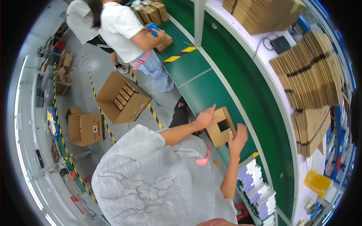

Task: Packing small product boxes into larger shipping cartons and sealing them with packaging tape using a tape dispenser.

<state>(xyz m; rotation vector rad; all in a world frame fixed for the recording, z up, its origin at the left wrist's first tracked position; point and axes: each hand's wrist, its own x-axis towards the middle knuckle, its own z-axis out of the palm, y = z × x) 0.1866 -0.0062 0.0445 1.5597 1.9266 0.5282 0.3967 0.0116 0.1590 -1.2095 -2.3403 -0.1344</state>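
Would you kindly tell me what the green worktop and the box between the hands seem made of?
Worktop: smooth, even green, perhaps rubber or plastic; the look leaves it open. Box: most likely cardboard, matt, from its plain brown colour and folded flaps.

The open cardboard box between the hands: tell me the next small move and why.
Probably press the small flaps on the box inward: a gap shows between them, with the left hand at one and the right hand near the other.

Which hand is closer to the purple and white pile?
Right. In the picture, the right hand is just above the pile; the left hand is farther up and left, at the brown box.
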